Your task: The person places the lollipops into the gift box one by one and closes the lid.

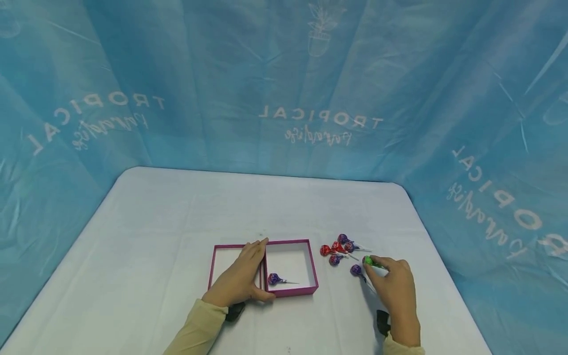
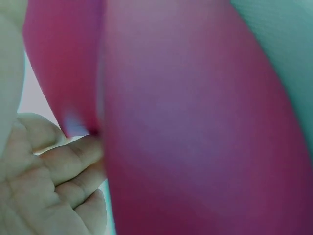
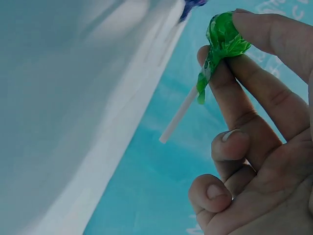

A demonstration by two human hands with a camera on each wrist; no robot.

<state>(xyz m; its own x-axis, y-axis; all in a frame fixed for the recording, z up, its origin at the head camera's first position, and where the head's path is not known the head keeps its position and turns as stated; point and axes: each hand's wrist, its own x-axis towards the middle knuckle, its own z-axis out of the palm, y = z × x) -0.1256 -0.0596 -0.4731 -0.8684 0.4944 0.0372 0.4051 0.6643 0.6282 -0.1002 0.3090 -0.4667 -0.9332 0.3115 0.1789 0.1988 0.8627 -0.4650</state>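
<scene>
Spanning left hand: fingers extended, thumb spread, resting across the adjoining rims of two magenta-edged trays.
Purple lollipop: inside the right tray.
Loose lollipops: between trays and the table's right edge.
Green lollipop: over the table, right of these; probably light, hard-headed, slick-wrapped; best held by its head.
Right hand: nearly closed, pinching that head.
</scene>
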